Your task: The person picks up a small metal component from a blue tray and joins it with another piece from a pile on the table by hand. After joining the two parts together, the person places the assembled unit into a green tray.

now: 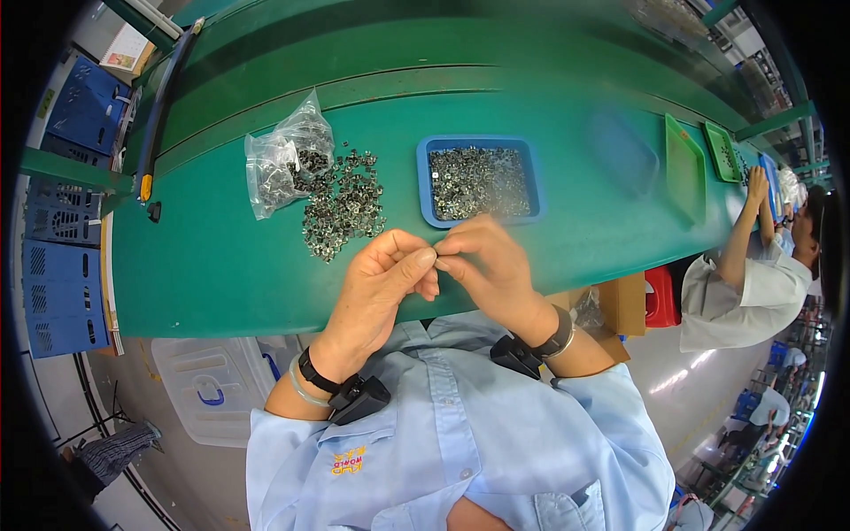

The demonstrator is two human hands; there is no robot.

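On the green desk (pixel 221 279), a loose heap of small black-and-silver metal pieces (pixel 345 208) is being left; more are being held in a rectangular blue plastic tray (pixel 425 181). Between left hand (pixel 379 276) and right hand (pixel 492 268), fingertips clamped together, a tiny dark piece (pixel 435 253) is apparently being gripped. Work is seemingly being left part-done.

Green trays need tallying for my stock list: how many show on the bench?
2: the nearer green tray on the right side of the bench, the farther green tray toward the co-worker. Others may be hidden.

Red-and-yellow lettering (pixel 349 461) on light-blue shirt (pixel 416 442)
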